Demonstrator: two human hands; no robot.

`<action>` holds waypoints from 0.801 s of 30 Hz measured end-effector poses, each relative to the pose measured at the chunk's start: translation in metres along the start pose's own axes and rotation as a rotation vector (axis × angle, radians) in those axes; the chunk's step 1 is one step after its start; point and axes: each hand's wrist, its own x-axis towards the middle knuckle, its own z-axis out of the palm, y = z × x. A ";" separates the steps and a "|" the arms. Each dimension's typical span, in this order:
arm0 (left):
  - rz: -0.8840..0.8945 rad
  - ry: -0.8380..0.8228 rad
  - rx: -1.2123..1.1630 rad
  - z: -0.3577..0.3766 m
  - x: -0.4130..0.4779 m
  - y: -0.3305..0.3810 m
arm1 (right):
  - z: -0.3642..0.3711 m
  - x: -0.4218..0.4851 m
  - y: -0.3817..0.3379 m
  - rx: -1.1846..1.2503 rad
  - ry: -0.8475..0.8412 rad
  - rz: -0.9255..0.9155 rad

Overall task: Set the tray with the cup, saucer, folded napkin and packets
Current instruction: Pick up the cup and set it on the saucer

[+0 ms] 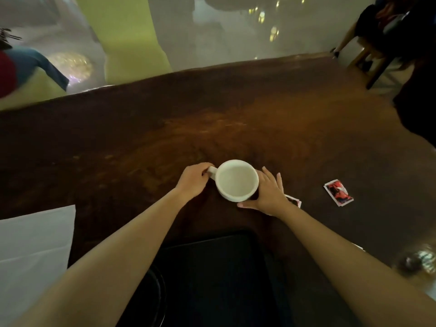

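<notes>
A white empty cup (237,180) stands on the dark wooden table (236,119), handle to the left. My left hand (193,179) pinches the handle. My right hand (267,193) cups the cup's right side, fingers spread against its wall. A black tray (217,274) lies near me, between my forearms, with a dark round saucer (155,300) at its left edge. A white napkin (33,251) lies at the left. A red packet (339,192) rests to the right; a second packet (293,200) peeks out from under my right wrist.
A blurred shiny object (417,261) sits at the table's right edge. Wooden stools and a seated person (387,31) are at the far right; another person (28,64) is beyond the table's far left edge.
</notes>
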 end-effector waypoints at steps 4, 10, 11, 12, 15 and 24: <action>-0.065 -0.037 -0.278 -0.002 -0.007 0.000 | -0.004 0.000 -0.002 0.088 -0.026 -0.025; -0.172 0.026 -0.550 -0.021 -0.040 0.006 | -0.021 -0.022 -0.035 0.523 -0.136 -0.036; -0.186 0.038 -0.576 -0.027 -0.048 0.008 | -0.023 -0.026 -0.043 0.543 -0.146 -0.051; -0.195 0.050 -0.598 -0.034 -0.055 0.009 | -0.025 -0.029 -0.050 0.565 -0.152 -0.071; -0.203 0.096 -0.656 -0.055 -0.080 0.011 | -0.033 -0.042 -0.076 0.614 -0.165 -0.121; -0.265 0.221 -0.872 -0.122 -0.176 -0.002 | -0.040 -0.098 -0.163 0.740 -0.215 -0.177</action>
